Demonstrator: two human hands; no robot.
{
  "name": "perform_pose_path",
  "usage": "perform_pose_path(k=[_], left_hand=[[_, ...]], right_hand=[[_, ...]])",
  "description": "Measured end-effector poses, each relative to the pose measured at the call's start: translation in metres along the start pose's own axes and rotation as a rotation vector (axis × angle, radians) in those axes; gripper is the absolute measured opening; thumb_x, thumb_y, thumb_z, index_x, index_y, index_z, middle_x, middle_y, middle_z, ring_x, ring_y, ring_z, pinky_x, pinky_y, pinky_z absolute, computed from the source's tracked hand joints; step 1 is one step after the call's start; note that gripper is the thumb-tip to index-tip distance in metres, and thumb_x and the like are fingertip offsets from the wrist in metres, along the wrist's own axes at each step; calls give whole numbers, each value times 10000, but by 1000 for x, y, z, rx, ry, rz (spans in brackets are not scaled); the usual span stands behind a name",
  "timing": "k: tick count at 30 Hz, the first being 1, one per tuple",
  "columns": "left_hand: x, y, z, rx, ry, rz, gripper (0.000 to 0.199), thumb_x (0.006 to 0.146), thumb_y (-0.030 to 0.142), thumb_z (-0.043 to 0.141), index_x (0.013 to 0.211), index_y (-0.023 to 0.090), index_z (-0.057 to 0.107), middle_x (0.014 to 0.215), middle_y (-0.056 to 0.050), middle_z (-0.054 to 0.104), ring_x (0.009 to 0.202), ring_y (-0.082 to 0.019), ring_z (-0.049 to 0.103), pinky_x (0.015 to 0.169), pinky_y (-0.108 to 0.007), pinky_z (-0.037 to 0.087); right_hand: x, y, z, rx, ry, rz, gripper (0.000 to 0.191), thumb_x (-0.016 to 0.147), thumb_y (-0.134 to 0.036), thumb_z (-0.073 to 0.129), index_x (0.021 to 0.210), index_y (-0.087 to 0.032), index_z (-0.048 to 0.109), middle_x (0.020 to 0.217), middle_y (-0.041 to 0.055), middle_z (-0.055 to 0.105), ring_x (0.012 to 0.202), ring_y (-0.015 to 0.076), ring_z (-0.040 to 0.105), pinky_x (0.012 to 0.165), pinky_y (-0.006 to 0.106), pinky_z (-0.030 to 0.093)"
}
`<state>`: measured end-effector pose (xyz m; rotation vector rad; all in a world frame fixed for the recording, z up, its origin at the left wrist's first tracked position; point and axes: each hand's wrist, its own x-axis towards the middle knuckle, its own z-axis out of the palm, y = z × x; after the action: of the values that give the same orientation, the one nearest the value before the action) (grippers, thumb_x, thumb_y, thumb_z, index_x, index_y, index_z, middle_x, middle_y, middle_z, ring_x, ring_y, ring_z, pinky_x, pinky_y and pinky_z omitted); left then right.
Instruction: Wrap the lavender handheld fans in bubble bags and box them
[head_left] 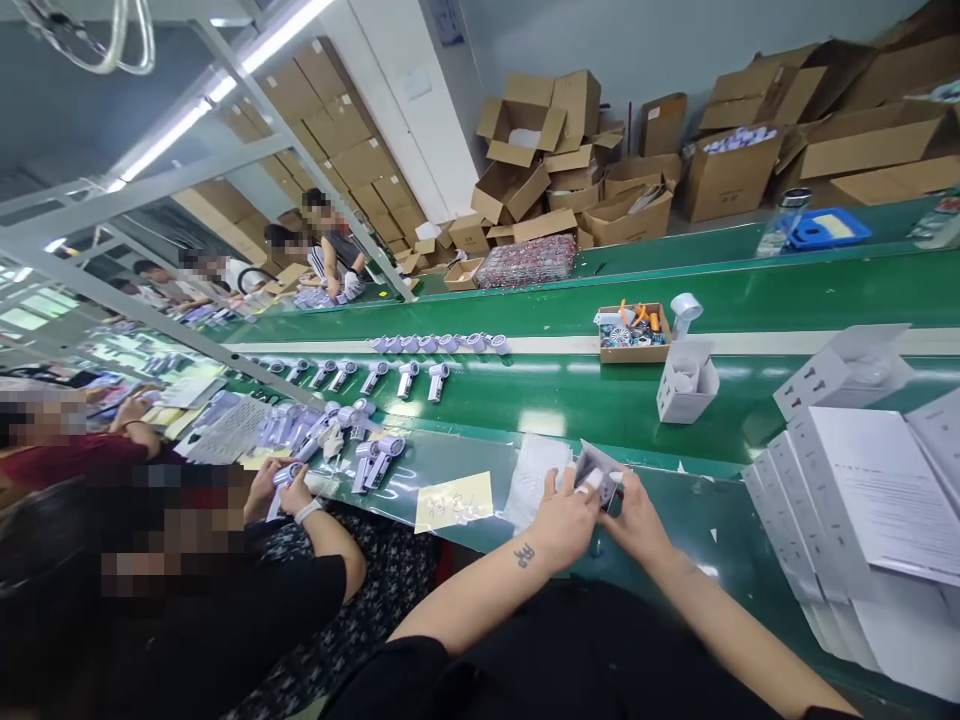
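Note:
A small white carton (592, 456) with a raised flap is between my hands, over the green bench. My left hand (564, 520) grips its left side, fingers bent over the upper edge. Thumb and fingers of my right hand (637, 520) close on the right side. Some of my fingertips have white covers. What lies inside the carton is hidden by my fingers. Clear plastic bags (532, 482) lie just left of my left hand, and a yellow handwritten note (454, 502) is further left. An open white box (686, 388) with a round-topped item stands beyond my right hand.
Stacked white boxes (795, 520) with printed sheets (862, 490) rise at the right. Lilac handheld fans (381, 462) lie left, more along the conveyor (540, 385). A cardboard tray (636, 354) of small parts sits ahead. A co-worker's hands (289, 490) hold a fan at the left.

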<state>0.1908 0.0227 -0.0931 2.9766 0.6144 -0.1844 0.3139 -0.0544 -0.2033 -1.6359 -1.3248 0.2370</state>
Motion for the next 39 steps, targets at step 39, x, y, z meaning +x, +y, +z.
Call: perform_pose_path(k=[39], left_hand=[[-64, -99, 142, -688, 156, -915, 587, 755, 269, 615, 1273, 114, 386, 1235, -151, 475, 1149, -240, 456, 961, -354, 359]], right_hand=[[-22, 12, 99, -329, -589, 231, 381, 781, -323, 539, 1111, -139, 584, 1261, 183, 441, 1180, 316, 441, 1000, 441, 344]])
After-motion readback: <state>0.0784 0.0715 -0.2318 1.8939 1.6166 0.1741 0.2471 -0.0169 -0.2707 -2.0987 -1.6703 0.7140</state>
